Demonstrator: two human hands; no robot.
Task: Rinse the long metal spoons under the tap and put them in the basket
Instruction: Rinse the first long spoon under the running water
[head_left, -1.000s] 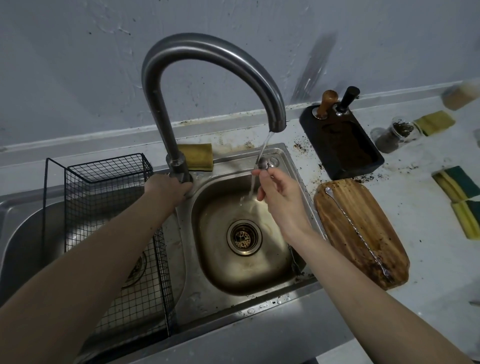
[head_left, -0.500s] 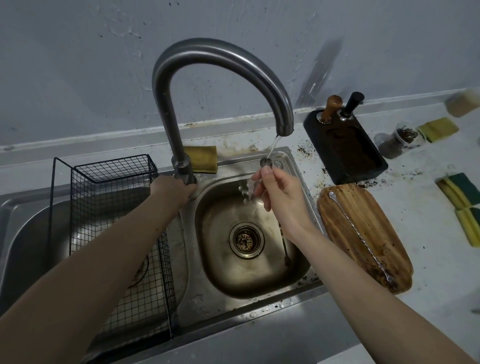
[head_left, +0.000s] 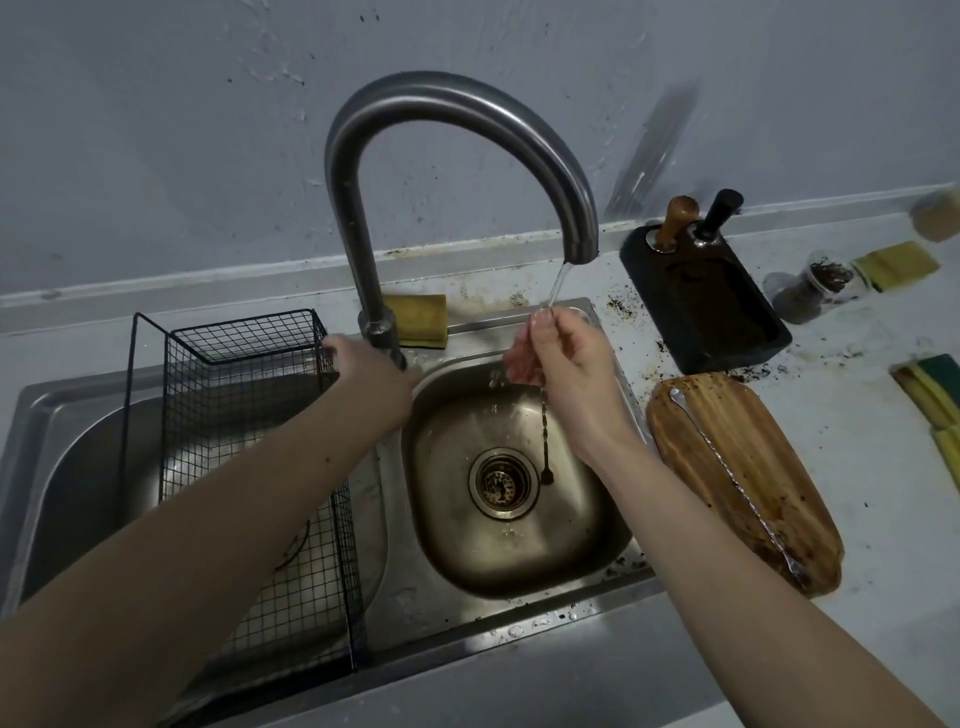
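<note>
My right hand (head_left: 566, 364) grips a long twisted metal spoon (head_left: 544, 436) near its bowl end, under a thin stream from the tap (head_left: 457, 130). The spoon's handle hangs down over the small sink basin (head_left: 587, 540), its tip beside the drain. My left hand (head_left: 371, 371) is closed on the tap's base, where the handle is hidden. A second long metal spoon (head_left: 737, 488) lies along the wooden board (head_left: 779, 457) to the right. The black wire basket (head_left: 249, 415) stands in the left basin, under my left forearm.
A yellow sponge (head_left: 418, 317) lies behind the tap. A black tray (head_left: 711, 296) holding two handled tools sits on the stained counter at the right, with a small glass jar (head_left: 821, 286) and more sponges (head_left: 930, 395) beyond it.
My right hand has tilted the spoon, so its handle now hangs down into the basin. The water stream looks thinner. My left hand has stayed at the tap's base.
</note>
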